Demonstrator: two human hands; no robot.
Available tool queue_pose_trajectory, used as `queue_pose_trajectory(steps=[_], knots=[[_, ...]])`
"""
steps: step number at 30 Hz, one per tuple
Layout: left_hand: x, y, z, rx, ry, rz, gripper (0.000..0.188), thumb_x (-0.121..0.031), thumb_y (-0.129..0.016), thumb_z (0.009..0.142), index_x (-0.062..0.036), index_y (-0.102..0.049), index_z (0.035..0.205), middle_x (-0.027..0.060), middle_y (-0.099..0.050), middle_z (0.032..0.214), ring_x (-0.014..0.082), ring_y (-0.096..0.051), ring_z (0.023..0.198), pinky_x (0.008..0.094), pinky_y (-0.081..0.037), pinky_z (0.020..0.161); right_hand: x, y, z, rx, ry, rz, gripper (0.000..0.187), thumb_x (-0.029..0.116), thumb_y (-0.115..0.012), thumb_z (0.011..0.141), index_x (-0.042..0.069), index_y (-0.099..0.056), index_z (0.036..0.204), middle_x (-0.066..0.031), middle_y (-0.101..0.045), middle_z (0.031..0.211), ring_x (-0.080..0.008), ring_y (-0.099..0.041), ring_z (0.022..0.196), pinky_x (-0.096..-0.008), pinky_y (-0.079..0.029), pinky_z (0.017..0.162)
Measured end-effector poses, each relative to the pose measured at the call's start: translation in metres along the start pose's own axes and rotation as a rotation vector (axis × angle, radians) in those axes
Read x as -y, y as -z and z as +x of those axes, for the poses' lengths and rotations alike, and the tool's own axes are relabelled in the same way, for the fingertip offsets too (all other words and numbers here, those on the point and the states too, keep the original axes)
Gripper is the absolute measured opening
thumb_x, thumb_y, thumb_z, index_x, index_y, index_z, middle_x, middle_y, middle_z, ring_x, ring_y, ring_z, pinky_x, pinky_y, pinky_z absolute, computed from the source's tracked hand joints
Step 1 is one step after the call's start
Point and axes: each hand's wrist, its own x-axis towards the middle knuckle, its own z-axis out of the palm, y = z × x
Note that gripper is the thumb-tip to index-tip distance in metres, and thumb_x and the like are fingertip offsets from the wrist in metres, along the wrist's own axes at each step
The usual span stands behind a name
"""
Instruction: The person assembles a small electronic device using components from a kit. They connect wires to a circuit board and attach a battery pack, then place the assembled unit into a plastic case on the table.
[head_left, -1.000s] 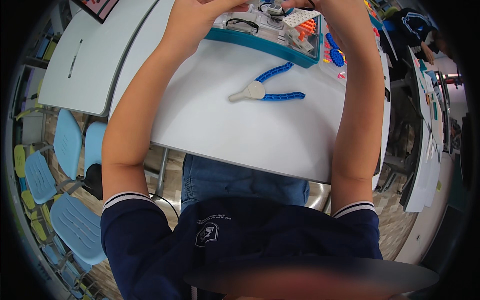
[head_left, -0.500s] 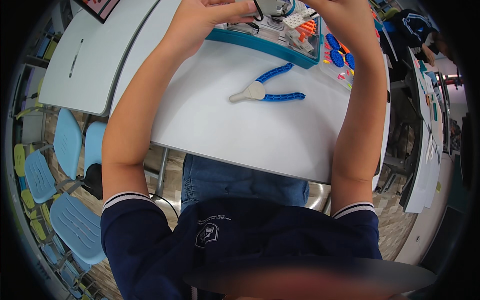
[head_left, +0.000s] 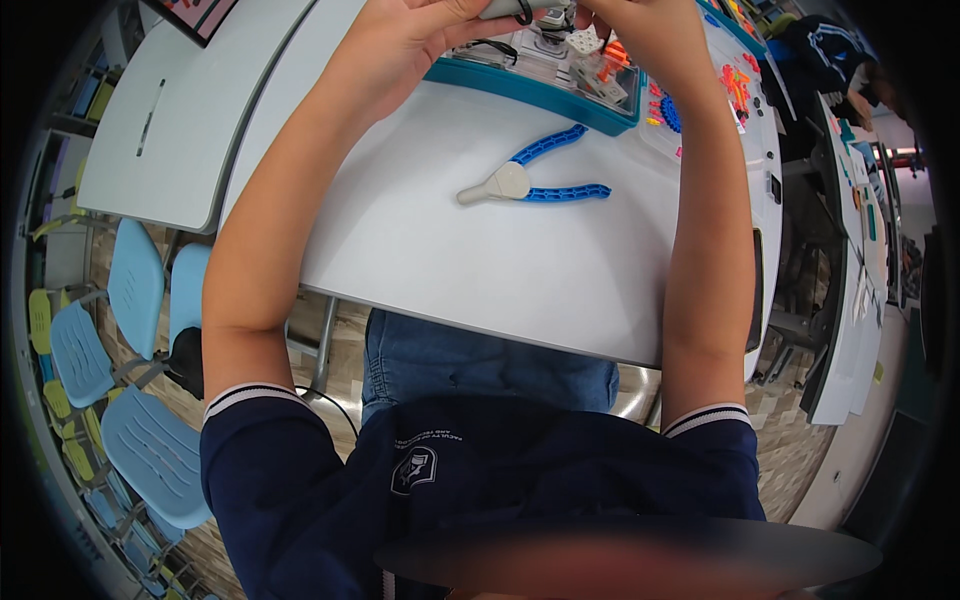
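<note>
At the top edge of the head view, my left hand (head_left: 415, 40) is closed on a light grey plastic part (head_left: 512, 8) with a black cord around it. The frame cuts off the part's far side. My right hand (head_left: 640, 30) is beside it, fingers bent inward, and what they hold is hidden. Below both hands stands a teal-rimmed tray (head_left: 530, 93) of building pieces, including a white perforated piece (head_left: 586, 41) and orange pieces (head_left: 612, 62). Nearer me on the white table (head_left: 460, 260), a plier-like tool (head_left: 510, 181) with blue handles lies spread, untouched.
Right of the tray, a clear tray holds blue gears (head_left: 670, 113) and small pink and orange pieces (head_left: 735, 95). A second table (head_left: 185, 110) with a pen (head_left: 152, 118) adjoins at left, with blue chairs (head_left: 150, 455) below it. Another person (head_left: 835, 55) bends over a table at far right.
My right hand has shifted left and inward, uncovering more orange and pink pieces at the right. The grey part in my left hand has moved slightly left and tilted. The plier-like tool stays put.
</note>
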Motion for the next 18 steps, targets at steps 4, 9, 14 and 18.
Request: queue_pose_trajectory(steps=[4, 9, 14, 18], knots=[[0.001, 0.005, 0.000, -0.069, 0.025, 0.034, 0.047, -0.023, -0.065, 0.102, 0.0041, -0.053, 0.138, 0.0137, -0.066, 0.130, 0.0222, -0.065, 0.119, 0.0359, -0.051, 0.104, 0.000, -0.011, -0.002, 0.047, 0.022, -0.086, 0.016, 0.007, -0.068, 0.094, -0.005, -0.077, 0.101, -0.0056, -0.068, 0.070, -0.0089, -0.058, 0.060, -0.0275, -0.046, 0.056], [-0.001, 0.005, -0.001, -0.083, 0.036, 0.140, 0.051, -0.025, -0.069, 0.100, 0.0042, -0.053, 0.139, 0.0138, -0.067, 0.130, 0.0221, -0.064, 0.119, 0.0346, -0.050, 0.103, 0.000, -0.011, -0.003, -0.021, 0.029, -0.112, 0.014, 0.005, -0.068, 0.093, -0.005, -0.076, 0.099, -0.0060, -0.069, 0.072, -0.0095, -0.058, 0.061, -0.0275, -0.047, 0.057], [-0.010, 0.002, 0.000, -0.062, 0.028, 0.323, 0.046, -0.022, -0.069, 0.099, 0.0024, -0.058, 0.136, 0.0135, -0.068, 0.128, 0.0201, -0.064, 0.115, 0.0338, -0.050, 0.102, 0.015, 0.000, -0.005, -0.152, -0.013, -0.103, 0.009, 0.003, -0.070, 0.092, -0.005, -0.071, 0.091, -0.0057, -0.068, 0.072, -0.0097, -0.059, 0.064, -0.0270, -0.046, 0.060], [-0.010, -0.001, 0.000, -0.150, -0.143, 0.497, 0.038, -0.017, -0.066, 0.101, 0.0023, -0.061, 0.134, 0.0130, -0.068, 0.124, 0.0180, -0.065, 0.111, 0.0339, -0.051, 0.100, 0.032, 0.017, -0.009, -0.216, 0.050, -0.296, 0.012, 0.005, -0.074, 0.090, -0.005, -0.069, 0.087, -0.0064, -0.066, 0.071, -0.0113, -0.058, 0.066, -0.0280, -0.045, 0.060]])
